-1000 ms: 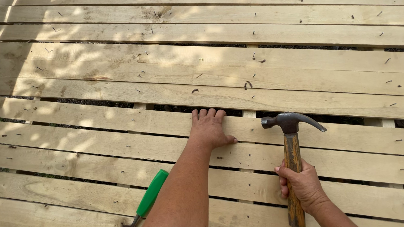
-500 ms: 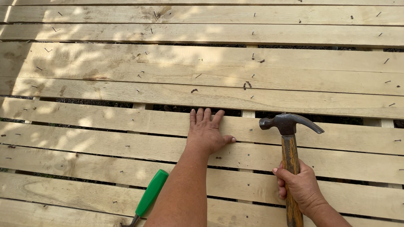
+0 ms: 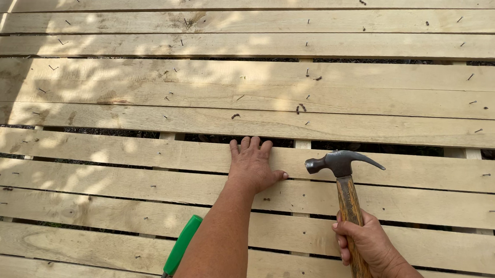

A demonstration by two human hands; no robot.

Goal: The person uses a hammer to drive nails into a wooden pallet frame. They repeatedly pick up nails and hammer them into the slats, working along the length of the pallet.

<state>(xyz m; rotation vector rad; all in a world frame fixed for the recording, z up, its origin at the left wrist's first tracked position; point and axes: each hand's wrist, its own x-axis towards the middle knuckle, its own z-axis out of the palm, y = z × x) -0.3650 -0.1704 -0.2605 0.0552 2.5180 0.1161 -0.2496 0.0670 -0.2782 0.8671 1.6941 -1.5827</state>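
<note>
Head view, looking straight down: the left hand (image 3: 253, 164) lies flat with fingers spread on a pale wooden plank (image 3: 115, 157), its fingertips at the gap on the plank's far edge, apparently pressing the board down to keep it steady. At about three o'clock from it, the right hand (image 3: 366, 244) is wrapped around the wooden handle of a claw hammer (image 3: 344, 176), whose steel head hovers just above the same plank, close beside the thumb. Toward seven o'clock a green-handled tool (image 3: 180, 251) rests on the boards, partly hidden by the left forearm, while bent nails (image 3: 300, 108) dot the planks beyond.
</note>
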